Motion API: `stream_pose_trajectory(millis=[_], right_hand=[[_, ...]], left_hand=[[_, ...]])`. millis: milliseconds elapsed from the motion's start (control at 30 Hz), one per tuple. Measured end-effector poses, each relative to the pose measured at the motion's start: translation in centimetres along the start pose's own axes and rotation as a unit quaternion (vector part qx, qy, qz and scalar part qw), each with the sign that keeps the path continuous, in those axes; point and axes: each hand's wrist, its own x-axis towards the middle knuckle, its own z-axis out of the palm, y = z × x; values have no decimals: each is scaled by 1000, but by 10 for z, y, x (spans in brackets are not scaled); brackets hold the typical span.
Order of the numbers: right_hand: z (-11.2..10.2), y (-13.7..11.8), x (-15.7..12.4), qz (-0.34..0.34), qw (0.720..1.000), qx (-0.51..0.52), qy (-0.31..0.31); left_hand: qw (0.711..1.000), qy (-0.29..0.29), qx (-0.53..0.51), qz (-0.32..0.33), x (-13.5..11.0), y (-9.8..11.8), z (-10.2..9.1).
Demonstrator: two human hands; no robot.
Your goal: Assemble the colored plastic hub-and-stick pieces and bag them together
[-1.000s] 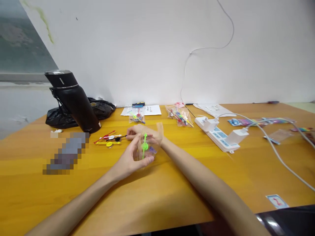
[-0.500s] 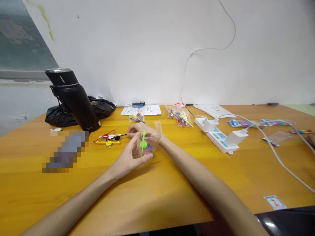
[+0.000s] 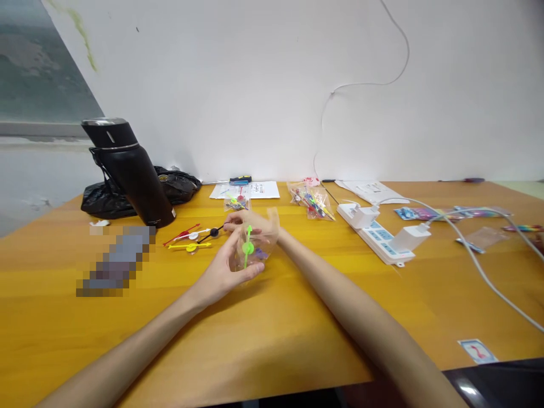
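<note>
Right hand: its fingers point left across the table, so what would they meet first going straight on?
Most likely the black pointer, just beyond the right hand; past it lie the white pointer and red pointer. Depth is uncertain.

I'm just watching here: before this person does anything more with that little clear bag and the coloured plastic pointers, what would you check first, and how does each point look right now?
1. Left hand has hold of the clear bag: ok, fingers wrap its lower edge.
2. Right hand grips the black pointer: ok, pinched at its near end.
3. Green pointer sits inside the bag: ok, it shows through the plastic.
4. Bag mouth open wide enough: cannot tell, the plastic is too clear.
5. Loose pointers within reach on the table: ok, red, white and yellow lie just left of the hands.
6. Power strip and its cables away from the hands: ok, well off to the right.
</note>
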Motion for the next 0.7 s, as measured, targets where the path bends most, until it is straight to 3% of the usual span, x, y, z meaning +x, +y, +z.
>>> stream_pose_trajectory(millis=[233,333,467,567,700], right_hand=[[-67,-22,-15,-37,994,14,106],[-95,-37,-33,-60,983,17,175],[-120,-62,-56,-89,970,23,224],[-131,-80,-73,-91,970,5,226],[-137,-96,-91,-37,986,-54,151]], left_hand=[[1000,-4,-11,7,2,-2,0],[1000,18,-9,7,6,-6,-1],[997,72,28,4,11,-7,-4],[994,97,45,0,12,-5,-6],[992,113,55,2,13,-5,-8]])
